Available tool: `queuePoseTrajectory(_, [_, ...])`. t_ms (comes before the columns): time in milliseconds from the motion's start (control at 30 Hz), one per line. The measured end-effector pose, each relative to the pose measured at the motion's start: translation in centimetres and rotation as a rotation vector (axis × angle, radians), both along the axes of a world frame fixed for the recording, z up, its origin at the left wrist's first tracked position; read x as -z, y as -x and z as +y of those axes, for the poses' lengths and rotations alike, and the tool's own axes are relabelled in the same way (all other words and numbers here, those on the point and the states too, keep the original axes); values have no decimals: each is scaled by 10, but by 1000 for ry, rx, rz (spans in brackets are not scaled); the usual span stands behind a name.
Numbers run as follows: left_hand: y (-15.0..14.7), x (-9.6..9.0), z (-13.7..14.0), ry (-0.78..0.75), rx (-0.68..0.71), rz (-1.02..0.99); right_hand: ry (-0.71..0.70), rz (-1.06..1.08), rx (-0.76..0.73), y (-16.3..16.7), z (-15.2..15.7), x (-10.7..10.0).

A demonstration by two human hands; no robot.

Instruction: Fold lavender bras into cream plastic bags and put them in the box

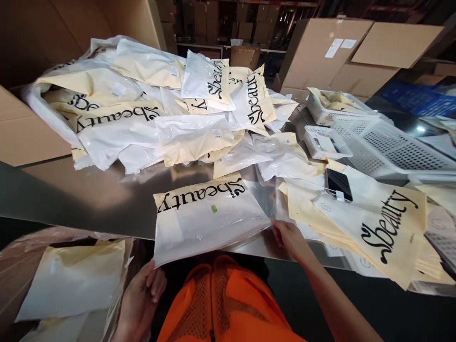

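A plastic bag point(210, 228), white and cream with black "beauty" lettering and a small green sticker, lies flat at the table's near edge. My left hand point(144, 289) pinches its lower left corner. At its right corner, my right hand point(288, 237) has its fingers closed on the bag's edge. Behind it rises a heap of similar bags point(192, 137), spilling from a large carton on the left. To the right of my right hand lies a stack of flat bags point(359, 223) with a dark phone point(338, 184) on top.
White perforated baskets point(402, 147) stand at the right, beside a small white tray point(326, 142). A big cardboard box point(327, 57) is behind them. Below the table at left, an open lined carton point(117, 304) holds more bags point(74, 280). The metal tabletop point(81, 199) shows at left.
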State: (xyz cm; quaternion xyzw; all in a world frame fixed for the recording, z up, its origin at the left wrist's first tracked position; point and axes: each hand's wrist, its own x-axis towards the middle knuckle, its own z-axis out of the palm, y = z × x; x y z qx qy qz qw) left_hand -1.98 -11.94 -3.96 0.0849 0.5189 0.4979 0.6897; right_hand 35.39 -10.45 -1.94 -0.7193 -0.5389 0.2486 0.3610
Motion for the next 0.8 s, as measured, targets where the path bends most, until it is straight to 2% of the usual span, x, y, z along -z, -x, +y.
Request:
queuePoseTrajectory(67, [-5,-3,6,-49,41,5,-130,-292,62,9,-9,-5])
queuePoseTrajectory(100, [-8,-4,8,-78,52,13,-215,-461,31,20,-13,-6])
queuePoseTrajectory(133, [-11,-4,9,-105,62,28,-293,-614,-50,34,-15,-7])
queuePoseTrajectory(200, [-16,-2,6,-164,64,147,-381,-779,-324,61,-13,-5])
queuePoseTrajectory(267, [-15,0,-1,-217,31,425,-390,-825,-534,79,-3,-2])
queuePoseTrajectory(333, [-12,-2,-9,-272,0,789,-372,-845,-627,86,9,3])
queuePoseTrajectory(400, [-12,-7,-13,-426,35,1182,-337,-856,-718,86,19,8])
queuePoseTrajectory(433, [-14,-9,-12,-561,111,1354,-320,-857,-762,85,22,10])
queuePoseTrajectory(500, [-24,-14,-6,-880,351,1651,-297,-865,-850,84,24,15])
queuePoseTrajectory(600, [-46,-17,9,-1210,758,1834,-279,-902,-948,84,19,17])
queuePoseTrajectory(700, [-62,-20,22,-1376,1024,1975,-282,-900,-950,82,16,7])
queuePoseTrajectory(800, [-66,-38,34,-1409,1109,1963,-304,-832,-823,79,20,-13])
